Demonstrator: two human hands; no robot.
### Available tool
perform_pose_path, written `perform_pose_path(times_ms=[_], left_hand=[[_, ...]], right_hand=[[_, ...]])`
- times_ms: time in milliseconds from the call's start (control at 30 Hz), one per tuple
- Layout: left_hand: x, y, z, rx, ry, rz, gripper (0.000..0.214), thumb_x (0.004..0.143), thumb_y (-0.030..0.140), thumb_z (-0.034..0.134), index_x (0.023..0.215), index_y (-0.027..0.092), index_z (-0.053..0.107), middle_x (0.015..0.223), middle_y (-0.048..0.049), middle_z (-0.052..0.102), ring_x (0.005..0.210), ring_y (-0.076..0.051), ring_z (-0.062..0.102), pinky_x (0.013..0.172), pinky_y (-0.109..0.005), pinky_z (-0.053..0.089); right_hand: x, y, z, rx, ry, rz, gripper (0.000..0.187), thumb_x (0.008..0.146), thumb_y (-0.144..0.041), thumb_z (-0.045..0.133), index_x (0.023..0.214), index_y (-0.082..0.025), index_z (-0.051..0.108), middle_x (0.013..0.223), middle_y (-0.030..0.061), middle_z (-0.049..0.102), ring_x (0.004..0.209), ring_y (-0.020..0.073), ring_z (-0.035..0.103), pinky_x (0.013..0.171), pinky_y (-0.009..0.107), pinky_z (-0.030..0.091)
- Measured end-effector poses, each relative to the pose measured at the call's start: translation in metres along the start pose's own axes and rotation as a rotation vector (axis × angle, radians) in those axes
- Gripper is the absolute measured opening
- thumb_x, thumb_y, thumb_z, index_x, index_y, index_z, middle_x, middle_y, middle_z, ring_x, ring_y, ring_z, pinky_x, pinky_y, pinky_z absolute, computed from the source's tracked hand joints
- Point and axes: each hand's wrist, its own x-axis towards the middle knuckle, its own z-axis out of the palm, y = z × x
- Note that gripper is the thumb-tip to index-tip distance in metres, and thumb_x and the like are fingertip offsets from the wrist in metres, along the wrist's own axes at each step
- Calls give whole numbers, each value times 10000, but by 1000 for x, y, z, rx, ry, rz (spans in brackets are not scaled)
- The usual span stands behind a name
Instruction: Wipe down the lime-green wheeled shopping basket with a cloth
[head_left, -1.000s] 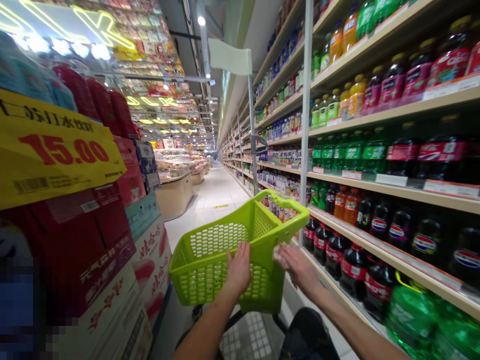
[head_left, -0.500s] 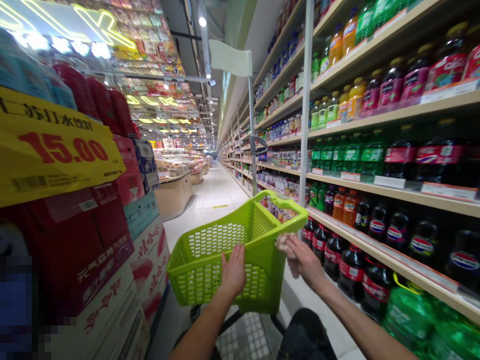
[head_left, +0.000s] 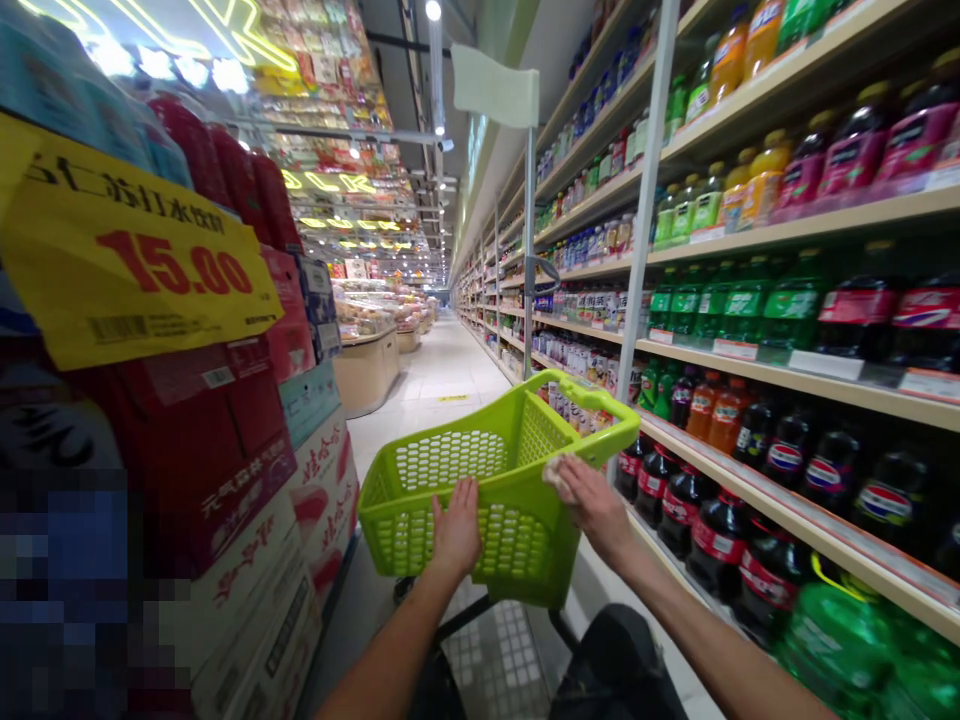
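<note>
On the right, the drink shelves (head_left: 787, 229) sit further right in the frame than half a second ago. The carton stack (head_left: 232, 440) on the left has also shifted rightward, showing more of its near end. The green shopping cart (head_left: 517, 490), in the lower centre, appears slightly higher and further right. The yellow price sign (head_left: 165, 270), upper left, has moved right and a little up.

The left hand (head_left: 456, 530), below centre, has slid along the cart's near side towards its left end; its fingers lie extended at the upper rim, wrapped around nothing visible. The right hand (head_left: 596, 505), right of centre, pinches a pale wad (head_left: 553, 472). This was at the cart's rear edge; now it lies against the side wall below the rim, with less showing.
</note>
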Motion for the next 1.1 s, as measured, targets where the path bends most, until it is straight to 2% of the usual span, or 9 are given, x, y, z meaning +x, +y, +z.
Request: perform_pose_path(times_ms=[100, 300, 467, 533, 633, 733, 833, 933, 1100], left_hand=[[-3, -5, 1, -11, 7, 16, 752, 649, 75, 363, 1378, 156, 192, 1462, -52, 166, 1342, -205, 131, 1065, -530, 112], [-8, -28, 3, -4, 4, -7, 758, 633, 67, 362, 1371, 140, 206, 1458, -55, 184, 1340, -208, 144, 1062, -542, 114], [-18, -48, 5, 18, 29, -30, 730, 647, 53, 339, 1364, 127, 225, 1457, -63, 191, 1340, -213, 146, 1063, -549, 108], [-21, -53, 7, 19, 40, 1, 732, 647, 55, 345, 1364, 137, 227, 1458, -56, 193, 1340, -215, 143, 1066, -549, 96], [-25, -66, 8, 18, 37, 24, 731, 647, 47, 344, 1362, 150, 231, 1452, -48, 219, 1336, -209, 163, 1070, -544, 84], [-28, -91, 7, 24, 20, -94, 705, 663, 44, 344, 1355, 134, 246, 1440, -82, 248, 1326, -216, 197, 1067, -540, 103], [-34, -115, 5, 28, 13, -206, 675, 679, 36, 337, 1344, 132, 269, 1434, -104, 256, 1319, -229, 218, 1054, -559, 119], [-39, -128, 4, 0, -4, -200, 681, 674, 21, 329, 1341, 148, 276, 1438, -94, 251, 1320, -229, 214, 1049, -570, 118], [-44, -138, 0, -128, -1, -206, 696, 662, 5, 330, 1336, 174, 290, 1420, -70, 305, 1307, -202, 250, 1074, -510, 123]], right_hand=[[14, -4, 10, -3, 25, 5, 383, 847, -122, 390, 1208, -158, 513, 1250, 114, 518, 1199, 216, 426, 979, 407, 387], [-38, -44, 50, 87, -152, -234, 338, 862, -130, 388, 1120, -233, 582, 1081, 41, 642, 1030, 162, 571, 862, 317, 489], [19, -72, 52, 123, -43, -125, 386, 863, -109, 374, 1218, -186, 505, 1259, 84, 516, 1194, 188, 432, 975, 380, 393], [24, -82, 63, 133, -55, -154, 375, 855, -95, 382, 1190, -178, 532, 1240, 86, 533, 1178, 188, 449, 975, 376, 393], [-6, -98, 87, 167, -159, -287, 316, 843, -112, 430, 1098, -195, 598, 1083, 63, 640, 1034, 174, 565, 908, 337, 453], [-21, -112, 96, 212, -199, -320, 302, 840, -134, 453, 1097, -195, 598, 1057, 60, 652, 1012, 183, 579, 887, 342, 466], [11, -124, 90, 235, -164, -250, 381, 852, -96, 396, 1203, -181, 518, 1222, 91, 547, 1174, 200, 454, 953, 393, 406], [38, -135, 95, 259, -141, -218, 385, 861, -100, 387, 1221, -174, 501, 1262, 99, 510, 1213, 201, 407, 979, 405, 375], [2, -164, 123, 293, -391, -345, 268, 851, -197, 483, 1094, -198, 596, 1090, 60, 635, 1039, 176, 556, 916, 333, 435]])
